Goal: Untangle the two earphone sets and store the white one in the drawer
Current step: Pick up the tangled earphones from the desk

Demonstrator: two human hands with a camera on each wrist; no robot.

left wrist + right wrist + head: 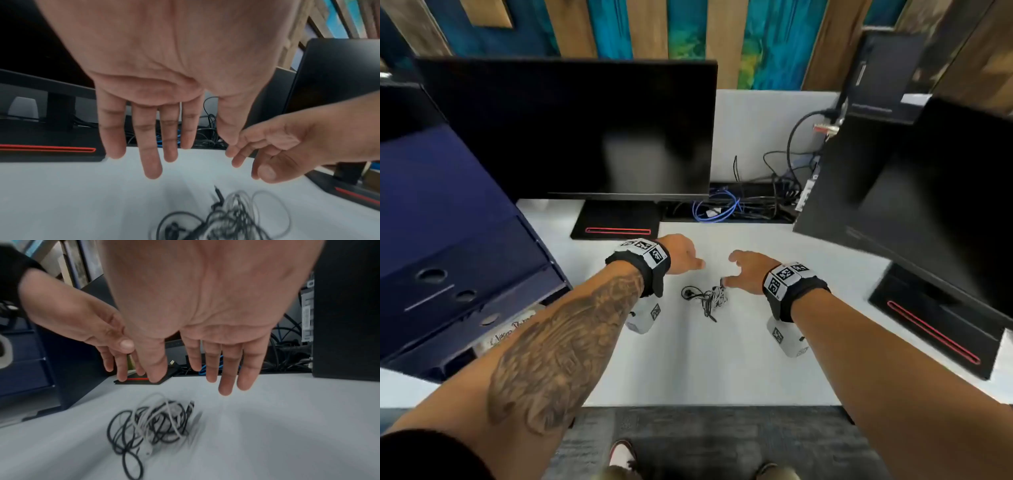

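A tangled bundle of black and white earphone cords (707,297) lies on the white desk (688,359), near its middle. In the right wrist view the white cord (156,417) winds through black loops (123,434). My left hand (683,255) hovers just behind and left of the bundle, fingers straight, holding nothing. My right hand (744,270) hovers behind and right of it, fingers relaxed, its thumb close to the bundle's top end. Both palms face down above the desk (82,194). The blue drawer unit (458,267) stands at the left.
A dark monitor (571,130) on a black base with a red stripe (616,230) stands behind my hands. A second monitor (928,192) and its base (935,325) crowd the right. Loose cables (739,202) lie at the back. The desk's front edge is near me.
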